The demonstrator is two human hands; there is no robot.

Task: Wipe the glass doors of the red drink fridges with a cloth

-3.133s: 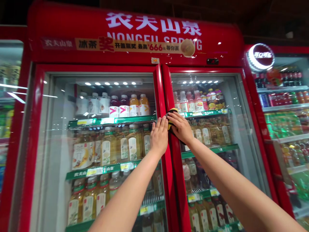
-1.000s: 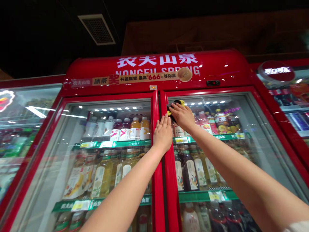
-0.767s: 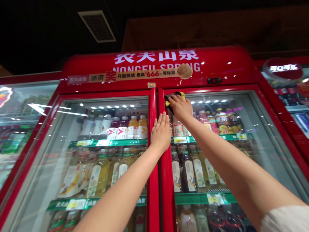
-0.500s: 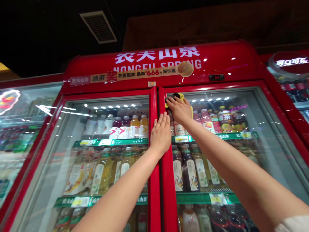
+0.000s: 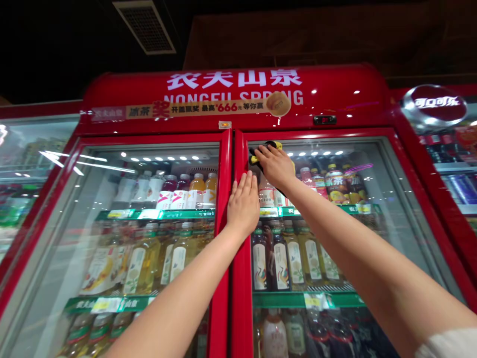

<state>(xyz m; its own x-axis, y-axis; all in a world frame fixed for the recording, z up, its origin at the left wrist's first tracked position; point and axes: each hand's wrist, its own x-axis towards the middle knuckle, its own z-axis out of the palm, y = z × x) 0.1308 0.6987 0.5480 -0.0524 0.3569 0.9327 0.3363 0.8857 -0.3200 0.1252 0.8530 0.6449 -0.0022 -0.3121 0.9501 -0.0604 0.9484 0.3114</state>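
Observation:
A red drinks fridge (image 5: 122, 84) with two glass doors fills the view. My left hand (image 5: 244, 206) lies flat on the red frame (image 5: 242, 298) of the right door, near where both doors meet, its fingers together and pointing up. Higher and just to the right, my right hand (image 5: 276, 166) presses a yellow and black cloth (image 5: 278, 145) against the upper left corner of the right door's glass. Part of the cloth is covered by that hand. Both doors are closed, and bottles (image 5: 281, 253) stand on shelves behind the glass.
A paper promotional strip (image 5: 219, 106) runs below the fridge's lit sign. A small display (image 5: 324, 120) sits above the right door. Other drinks fridges adjoin on both sides, one with a round sign (image 5: 435, 105). A vent (image 5: 145, 26) is overhead in the dark ceiling.
The view has shifted slightly, so the fridge sits further left. My right hand and the cloth stay at the glass's upper left corner; my left hand remains flat on the frame.

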